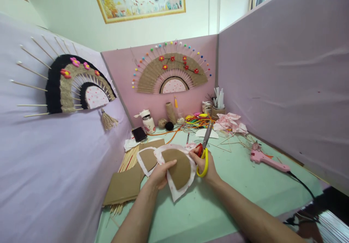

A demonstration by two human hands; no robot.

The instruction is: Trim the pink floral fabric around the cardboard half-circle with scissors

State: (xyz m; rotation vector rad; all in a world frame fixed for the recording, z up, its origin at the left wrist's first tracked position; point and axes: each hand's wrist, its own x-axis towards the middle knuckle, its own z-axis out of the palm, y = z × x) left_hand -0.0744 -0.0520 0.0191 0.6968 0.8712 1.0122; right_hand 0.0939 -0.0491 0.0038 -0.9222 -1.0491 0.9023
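The left hand grips a cardboard semicircle backed with white fabric, thumb pressed on the brown face and fingers curled underneath, lifting it just above the green table near its middle so that the fabric margin hangs free on every side. The right hand is closed through the yellow handles of the scissors, whose blades point up and away from the person; they meet the fabric at the piece's upper right edge, which is probably why the piece is tilted toward that hand. Just beside the left hand, toward the table's left edge, lies a second fabric-backed cardboard piece, overlapping a flat sheet of brown cardboard and a bundle of bamboo sticks that runs under both. A pink glue gun rests near the right edge, its black cord trailing off the near right corner, well apart from the hands. Along the far edge the clutter thickens: a dark phone, a white bottle, spools of twine, tangled coloured cords, a cup of sticks and crumpled pink fabric. Loose sticks lie scattered between that fabric and the scissors. Two finished fans hang on the partitions, one on the left, one at the back.
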